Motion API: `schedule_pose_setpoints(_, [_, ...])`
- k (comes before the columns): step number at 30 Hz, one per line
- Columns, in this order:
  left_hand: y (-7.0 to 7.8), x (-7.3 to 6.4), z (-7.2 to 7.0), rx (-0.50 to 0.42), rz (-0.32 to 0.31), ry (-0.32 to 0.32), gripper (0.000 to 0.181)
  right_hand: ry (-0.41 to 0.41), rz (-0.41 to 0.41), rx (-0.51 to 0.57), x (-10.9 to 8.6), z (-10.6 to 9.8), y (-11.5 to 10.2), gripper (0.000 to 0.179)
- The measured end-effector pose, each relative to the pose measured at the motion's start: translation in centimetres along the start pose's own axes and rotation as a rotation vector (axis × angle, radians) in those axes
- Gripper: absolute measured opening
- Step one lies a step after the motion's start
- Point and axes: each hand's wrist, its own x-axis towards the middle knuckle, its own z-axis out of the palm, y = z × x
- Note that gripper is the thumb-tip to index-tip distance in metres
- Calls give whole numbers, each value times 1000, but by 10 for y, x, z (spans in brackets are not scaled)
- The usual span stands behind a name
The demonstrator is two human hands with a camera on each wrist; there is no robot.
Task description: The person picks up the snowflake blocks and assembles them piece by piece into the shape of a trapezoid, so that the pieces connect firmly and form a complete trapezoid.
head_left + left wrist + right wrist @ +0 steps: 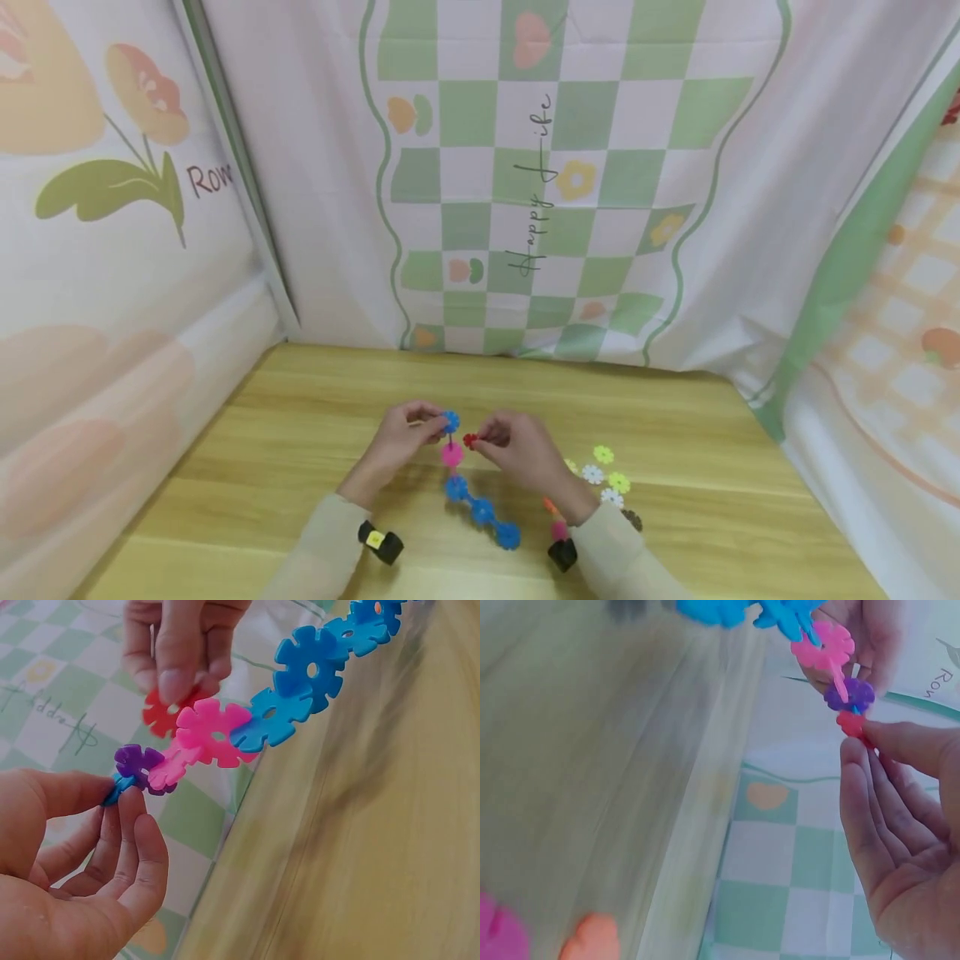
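My left hand (403,433) pinches a blue flower-shaped disc (451,422) between thumb and index finger, at the upper end of a linked chain. A purple disc (139,766) joins it to pink discs (214,733), and several blue discs (483,511) follow, hanging down toward the right. My right hand (523,450) pinches a red flower disc (470,441) by its edge, close to the chain's upper end. In the right wrist view the red disc (850,724) overlaps the end beside the purple one; whether they touch I cannot tell.
Loose flower discs lie on the wooden table (300,467) to the right: yellow (603,454), white (592,474), brown (633,521), orange (592,939) and magenta (501,930), some partly behind my right forearm. Printed curtains (525,208) enclose the table.
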Motion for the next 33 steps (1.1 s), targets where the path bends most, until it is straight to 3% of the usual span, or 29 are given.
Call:
schedule_pose_setpoints(10, [0, 2, 1, 4, 23, 0, 18, 70, -32, -31, 8, 8, -4, 9])
schedule_pose_setpoints(17, [-1, 1, 4, 3, 44, -14, 18, 131, -156, -136, 11, 13, -8, 12])
schedule_pose_setpoints(25, [-2, -1, 6, -17, 60, 4, 17, 188, -229, -243, 8, 17, -16, 9])
schedule_pose_setpoints(33, [-3, -1, 9, -12, 85, -28, 21, 206, -290, -318, 6, 17, -15, 8])
